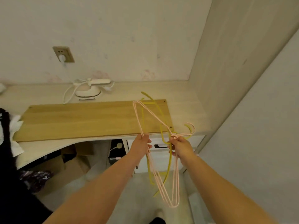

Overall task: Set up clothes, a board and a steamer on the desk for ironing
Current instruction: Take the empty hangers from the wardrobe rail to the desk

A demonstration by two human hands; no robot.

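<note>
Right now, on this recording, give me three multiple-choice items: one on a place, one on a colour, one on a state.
1. Where does the steamer sit?
A. on the board
B. on the desk behind the board
C. on the floor

2. What colours are the hangers held?
A. pink and yellow
B. blue and white
C. all black

3. How is the steamer's cord?
A. plugged into the wall socket
B. coiled and unplugged
C. cut off

Answers: 1 B, it stands between the board and the wall. 2 A, pink hangers and yellow hangers hang from both hands. 3 A, its plug sits in the socket.
</note>
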